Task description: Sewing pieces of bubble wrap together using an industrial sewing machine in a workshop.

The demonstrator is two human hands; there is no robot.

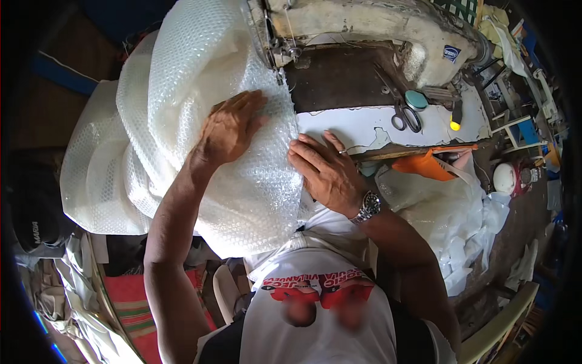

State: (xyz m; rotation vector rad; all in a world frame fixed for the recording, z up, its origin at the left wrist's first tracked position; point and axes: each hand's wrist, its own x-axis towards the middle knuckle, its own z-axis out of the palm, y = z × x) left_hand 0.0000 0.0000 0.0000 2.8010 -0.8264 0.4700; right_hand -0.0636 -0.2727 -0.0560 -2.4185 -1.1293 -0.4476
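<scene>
A large, billowing sheet of clear bubble wrap [188, 54] covers the left of the sewing table and hangs over its front into my lap. My left hand [232, 128] lies flat on it, fingers stretched toward the needle area [280, 74] of an old, worn sewing machine [370, 21]. At the wrap's right edge rests my right hand [324, 175], fingers spread and fingertips touching the edge beside the table front. It wears a ring and a metal wristwatch [368, 207]. The wrap's edge runs up under the machine's head; the needle tip is too small to make out.
Dark-handled scissors [405, 115], a teal oval piece [416, 100] and a yellow-ended tool [456, 115] lie on the tabletop [357, 124] right of the wrap. An orange pouch [427, 165] hangs below its edge. Crumpled clear plastic [445, 212] lies lower right, near a plastic chair [506, 321].
</scene>
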